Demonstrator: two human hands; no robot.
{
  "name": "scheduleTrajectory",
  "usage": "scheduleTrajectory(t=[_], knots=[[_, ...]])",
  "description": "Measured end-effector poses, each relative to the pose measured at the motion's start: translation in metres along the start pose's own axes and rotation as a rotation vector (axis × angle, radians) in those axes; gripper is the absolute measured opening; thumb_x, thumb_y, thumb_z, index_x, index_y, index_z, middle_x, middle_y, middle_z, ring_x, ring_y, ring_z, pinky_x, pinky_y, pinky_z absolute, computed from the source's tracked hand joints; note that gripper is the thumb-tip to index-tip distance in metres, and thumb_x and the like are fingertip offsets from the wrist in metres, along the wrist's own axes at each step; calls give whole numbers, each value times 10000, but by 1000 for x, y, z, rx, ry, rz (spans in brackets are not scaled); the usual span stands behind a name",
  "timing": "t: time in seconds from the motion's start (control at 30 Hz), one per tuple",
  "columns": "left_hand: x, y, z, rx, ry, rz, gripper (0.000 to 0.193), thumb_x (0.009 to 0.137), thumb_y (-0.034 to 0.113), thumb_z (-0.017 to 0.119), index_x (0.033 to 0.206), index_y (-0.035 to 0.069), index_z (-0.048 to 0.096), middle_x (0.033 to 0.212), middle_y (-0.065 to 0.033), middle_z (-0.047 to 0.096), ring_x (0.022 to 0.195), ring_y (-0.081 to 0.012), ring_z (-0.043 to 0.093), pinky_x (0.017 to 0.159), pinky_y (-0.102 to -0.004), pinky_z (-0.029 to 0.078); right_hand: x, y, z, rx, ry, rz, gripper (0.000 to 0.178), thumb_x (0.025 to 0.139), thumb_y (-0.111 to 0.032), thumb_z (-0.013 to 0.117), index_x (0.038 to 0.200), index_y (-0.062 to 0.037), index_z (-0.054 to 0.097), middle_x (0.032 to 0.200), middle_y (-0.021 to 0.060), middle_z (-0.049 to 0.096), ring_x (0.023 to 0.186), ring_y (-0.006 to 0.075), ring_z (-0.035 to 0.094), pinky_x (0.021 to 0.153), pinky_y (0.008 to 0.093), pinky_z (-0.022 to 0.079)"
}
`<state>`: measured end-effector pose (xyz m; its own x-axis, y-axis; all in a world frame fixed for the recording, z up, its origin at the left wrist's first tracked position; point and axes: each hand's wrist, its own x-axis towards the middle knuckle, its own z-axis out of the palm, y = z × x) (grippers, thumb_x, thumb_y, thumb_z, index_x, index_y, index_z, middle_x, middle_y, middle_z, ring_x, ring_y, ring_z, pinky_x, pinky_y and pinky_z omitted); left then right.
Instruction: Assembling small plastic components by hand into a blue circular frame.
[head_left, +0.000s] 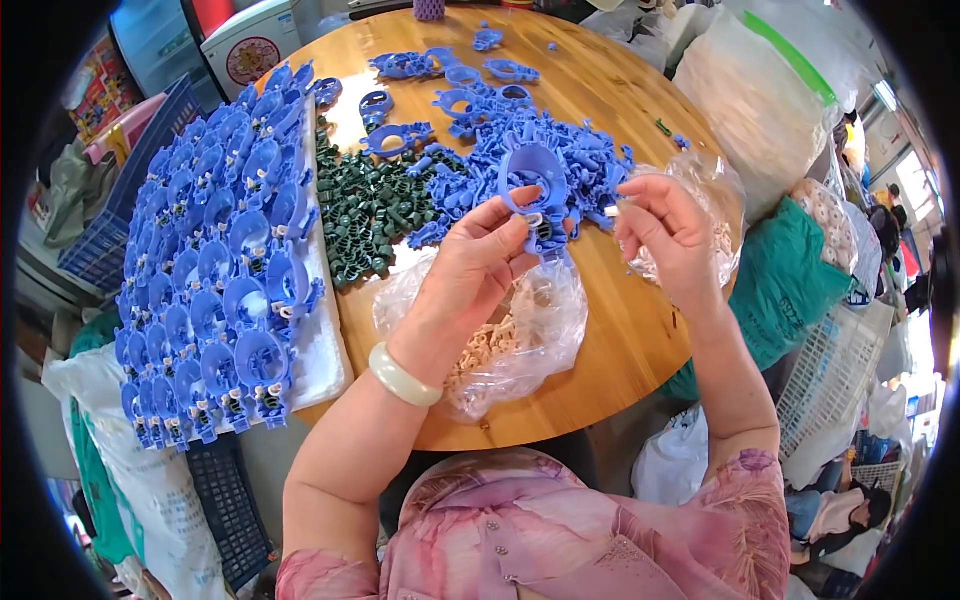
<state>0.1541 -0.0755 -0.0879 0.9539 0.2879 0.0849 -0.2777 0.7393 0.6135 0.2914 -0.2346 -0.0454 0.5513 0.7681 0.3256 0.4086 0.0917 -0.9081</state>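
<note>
A blue plastic part with a round cup-like ring [533, 165] is held upright between the thumb and fingers of my left hand [475, 258]. Low on it, by my thumb, sits a small dark and white piece [540, 226]. My right hand [668, 228], a little to the right, pinches a tiny white piece [612, 211]. Behind both hands lies a heap of small blue pieces [575, 150], with dark green pieces [365, 205] to its left. Beneath my left hand is a see-through bag [562, 315] of small beige pieces [492, 343].
At left, a white foam board [322, 340] carries rows of blue assembled parts [210, 260]. More blue ring parts [460, 100] lie across the round wooden table [600, 85]. Another see-through bag [722, 180] rests by the right edge. Large filled bags [755, 110] and a white crate [835, 345] crowd the right.
</note>
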Motion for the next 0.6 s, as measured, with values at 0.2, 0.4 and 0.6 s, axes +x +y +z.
scheduleTrajectory(t=[0.2,0.4,0.6], knots=[[1,-2,-14,-96,-69,-22,322,852,74,598,1168,51,542,963,4,610,839,-78,588,722,-247,508,7,3,22,71,-41,-123,116,881,-26,546,983,16,582,795,87,643,687,125,629,600,219,506],[2,-1,-13,-92,-62,4,326,851,61,592,1171,44,537,1007,-29,612,867,-113,604,754,-268,518,7,2,25,24,-33,-124,107,877,0,536,957,22,602,826,97,650,761,156,650,646,230,516],[1,-2,-1,-17,21,32,344,846,40,587,1184,33,524,1065,-61,591,939,-165,602,836,-316,493,10,9,23,-98,57,-384,86,845,36,568,916,17,612,845,64,646,754,114,623,640,206,491]])
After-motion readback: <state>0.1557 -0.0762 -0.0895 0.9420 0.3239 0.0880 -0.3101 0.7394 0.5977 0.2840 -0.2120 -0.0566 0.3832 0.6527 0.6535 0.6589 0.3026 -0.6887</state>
